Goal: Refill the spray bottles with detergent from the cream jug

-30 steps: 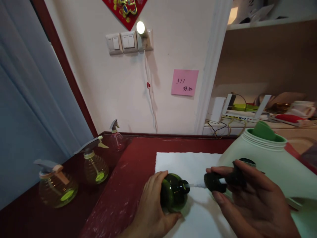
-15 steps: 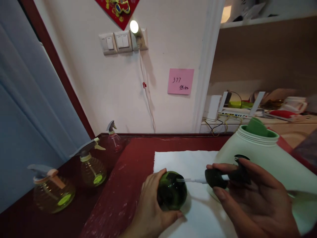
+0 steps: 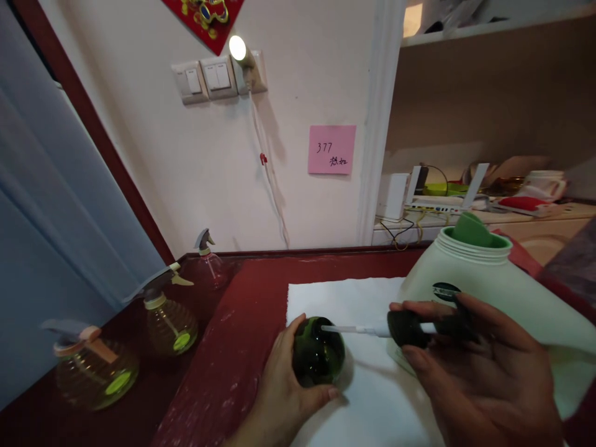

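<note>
Dark green and glossy, a round bottle (image 3: 321, 357) sits at the lower middle of the frame, over the near part of a white sheet (image 3: 344, 295). The left hand (image 3: 284, 372) grips it from its left side, fingers curved around the back and the thumb along the near side. At the lower right, the right hand (image 3: 493, 366) pinches a black pump head (image 3: 407, 329) between thumb and fingers, holding it sideways. Its pale tube (image 3: 354, 329) points left, and the tip overlaps the bottle's top; whether it is inside the mouth I cannot tell.

Behind the right hand, a large pale-green jug (image 3: 493, 279) leans into the right of the frame, with a green piece (image 3: 470, 228) standing in its open neck. Dark red tabletop (image 3: 237, 335) spreads across the lower left, where three clear spray bottles stand in a receding row: one with a peach trigger (image 3: 95, 375), one with a cream trigger (image 3: 172, 326) and a pinkish one (image 3: 213, 267).

Farther off, a pink note (image 3: 332, 149) marked 377 hangs on the wall, right of a white cable (image 3: 270, 177). White switches (image 3: 205, 81) and a lit lamp (image 3: 239, 49) occupy the upper left; a white router (image 3: 437, 205) rests on a shelf at right.
</note>
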Demonstrator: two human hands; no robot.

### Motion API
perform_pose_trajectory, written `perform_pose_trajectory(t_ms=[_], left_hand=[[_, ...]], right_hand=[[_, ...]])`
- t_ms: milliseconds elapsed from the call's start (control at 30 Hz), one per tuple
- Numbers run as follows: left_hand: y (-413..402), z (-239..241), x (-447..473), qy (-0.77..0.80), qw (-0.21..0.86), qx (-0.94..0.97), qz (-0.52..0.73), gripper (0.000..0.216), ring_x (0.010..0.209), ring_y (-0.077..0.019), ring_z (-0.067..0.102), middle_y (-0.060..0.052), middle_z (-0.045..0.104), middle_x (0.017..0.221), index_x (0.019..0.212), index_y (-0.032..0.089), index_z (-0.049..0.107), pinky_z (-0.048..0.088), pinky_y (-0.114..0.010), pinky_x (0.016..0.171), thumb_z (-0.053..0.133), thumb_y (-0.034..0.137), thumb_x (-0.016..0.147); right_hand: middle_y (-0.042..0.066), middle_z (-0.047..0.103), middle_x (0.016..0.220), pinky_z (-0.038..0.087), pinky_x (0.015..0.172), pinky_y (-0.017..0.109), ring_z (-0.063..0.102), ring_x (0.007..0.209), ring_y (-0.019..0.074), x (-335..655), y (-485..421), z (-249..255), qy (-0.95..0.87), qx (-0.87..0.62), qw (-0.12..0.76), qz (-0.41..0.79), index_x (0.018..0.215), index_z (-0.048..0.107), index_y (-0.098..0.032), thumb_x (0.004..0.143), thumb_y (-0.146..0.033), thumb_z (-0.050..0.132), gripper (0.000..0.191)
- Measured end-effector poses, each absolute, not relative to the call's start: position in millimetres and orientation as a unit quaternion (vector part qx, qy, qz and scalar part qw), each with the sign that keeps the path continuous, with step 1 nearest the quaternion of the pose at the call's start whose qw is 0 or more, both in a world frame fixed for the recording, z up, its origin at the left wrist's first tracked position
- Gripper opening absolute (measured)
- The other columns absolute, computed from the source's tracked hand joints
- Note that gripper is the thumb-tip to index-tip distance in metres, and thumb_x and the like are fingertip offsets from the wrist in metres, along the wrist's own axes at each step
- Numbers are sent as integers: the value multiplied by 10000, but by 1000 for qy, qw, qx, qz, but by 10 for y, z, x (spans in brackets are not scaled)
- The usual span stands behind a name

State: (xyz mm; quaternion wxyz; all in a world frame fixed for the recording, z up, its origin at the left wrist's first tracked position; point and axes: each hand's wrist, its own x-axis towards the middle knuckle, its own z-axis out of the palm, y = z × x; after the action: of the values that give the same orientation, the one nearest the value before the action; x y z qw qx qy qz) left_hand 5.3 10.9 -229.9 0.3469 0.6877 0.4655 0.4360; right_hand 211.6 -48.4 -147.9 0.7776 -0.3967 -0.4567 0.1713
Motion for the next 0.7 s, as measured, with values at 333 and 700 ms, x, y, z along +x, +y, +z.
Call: perform_pose_trajectory(t_ms=[333, 700], left_hand=[[93, -2173, 84, 465, 378, 674, 432, 1013, 1263, -396, 581, -172, 600, 1367, 1465, 236, 427, 500, -578, 1036, 925, 284, 584], [209, -2170, 132, 441, 416, 660, 442, 951, 1309, -382, 552, -180, 566, 1424, 1479, 222, 387, 437, -571, 1100, 883, 302, 671]], right_hand=[[62, 729, 1064, 623, 860, 494, 719, 992, 283, 2105, -527, -1418, -473, -378, 775, 181, 1236, 551, -303, 739, -127, 813, 589], [59, 724, 1090, 609, 885, 515, 712, 1016, 282, 2181, -504, -1425, -452, -372, 791, 177, 1268, 545, -319, 740, -123, 817, 625]])
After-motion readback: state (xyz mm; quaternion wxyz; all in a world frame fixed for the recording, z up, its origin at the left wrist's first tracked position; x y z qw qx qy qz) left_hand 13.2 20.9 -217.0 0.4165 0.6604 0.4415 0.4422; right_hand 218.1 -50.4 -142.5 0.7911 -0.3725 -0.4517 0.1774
